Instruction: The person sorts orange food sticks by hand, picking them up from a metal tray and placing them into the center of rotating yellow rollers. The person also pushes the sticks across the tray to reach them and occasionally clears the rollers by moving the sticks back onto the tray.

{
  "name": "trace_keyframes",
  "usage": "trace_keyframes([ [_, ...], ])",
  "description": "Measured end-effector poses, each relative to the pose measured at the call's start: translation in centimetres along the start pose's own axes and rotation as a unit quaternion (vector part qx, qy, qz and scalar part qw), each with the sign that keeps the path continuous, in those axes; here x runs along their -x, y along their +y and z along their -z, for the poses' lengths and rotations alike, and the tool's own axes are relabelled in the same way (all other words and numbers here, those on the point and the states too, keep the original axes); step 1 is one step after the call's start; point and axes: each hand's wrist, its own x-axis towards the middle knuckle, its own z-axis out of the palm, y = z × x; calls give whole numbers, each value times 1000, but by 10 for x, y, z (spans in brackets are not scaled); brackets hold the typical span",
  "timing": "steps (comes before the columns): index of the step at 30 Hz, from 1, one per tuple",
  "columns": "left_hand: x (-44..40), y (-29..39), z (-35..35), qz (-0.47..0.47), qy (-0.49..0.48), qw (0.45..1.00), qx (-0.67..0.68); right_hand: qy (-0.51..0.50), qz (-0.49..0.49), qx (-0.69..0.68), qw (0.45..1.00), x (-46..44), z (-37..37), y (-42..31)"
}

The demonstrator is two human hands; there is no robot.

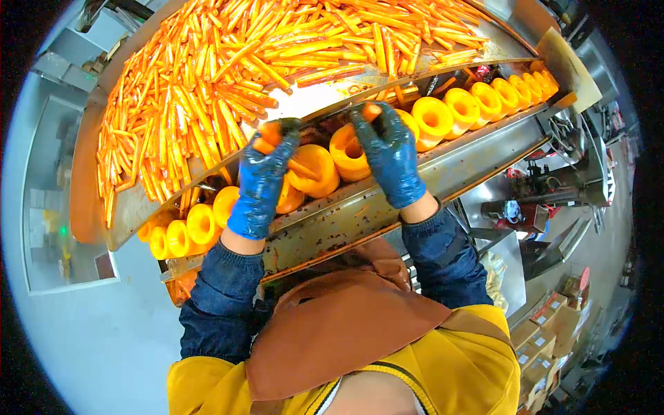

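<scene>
My left hand (266,173), in a wet blue glove, is closed around an orange stick (268,136) above the row of yellow-orange cups. My right hand (387,149), gloved the same way, pinches another orange stick whose end (371,111) shows between the fingers. Between the hands are a cup (313,171) with a stick lying at its opening and a second cup (349,153) with a dark hole. More round cups (432,119) continue right and left along the metal rail. Behind them, a heap of glossy orange sticks (187,104) covers the tray.
A metal ledge (332,225) with dark specks runs along the near side of the cups. Metal machinery (526,211) stands at the right, with cardboard boxes (543,346) on the floor below. A window-like panel (66,207) is at the left.
</scene>
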Motion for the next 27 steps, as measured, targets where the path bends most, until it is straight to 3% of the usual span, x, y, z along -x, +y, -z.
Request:
trace_keyframes([
  [1,1,5,2,-31,55,997,51,15,152,172,973,2,0,15],
  [3,2,-9,8,1,28,998,48,1,103,116,988,8,-8,27],
  [5,7,-20,12,67,-93,993,42,-12,55,59,997,10,-8,28],
  [6,17,14,6,133,-84,986,54,-14,28,37,999,13,-6,26],
  [8,26,26,13,81,-53,992,75,-39,-43,19,998,17,2,22],
  [9,28,27,18,26,-26,995,96,-41,-42,18,998,17,6,21],
  [11,31,26,37,73,21,984,160,-31,-30,7,999,15,12,22],
  [15,31,11,54,148,-47,987,45,-68,-6,1,998,4,15,31],
  [17,35,4,51,196,-45,975,93,-93,-23,-5,995,-8,15,36],
  [19,35,11,45,177,-69,977,99,-147,75,95,982,-23,18,34],
  [21,25,17,46,197,-74,977,32,-164,107,115,974,-36,16,37],
  [23,12,10,50,72,-50,996,31,-113,94,92,985,-57,21,33],
  [24,0,3,59,6,-40,998,-43,-79,36,152,985,-69,23,33],
  [25,-12,15,60,-63,-16,979,-192,-53,27,253,966,-87,26,39],
  [27,-38,35,56,-236,-25,886,-398,-113,-38,368,922,-122,26,58],
])
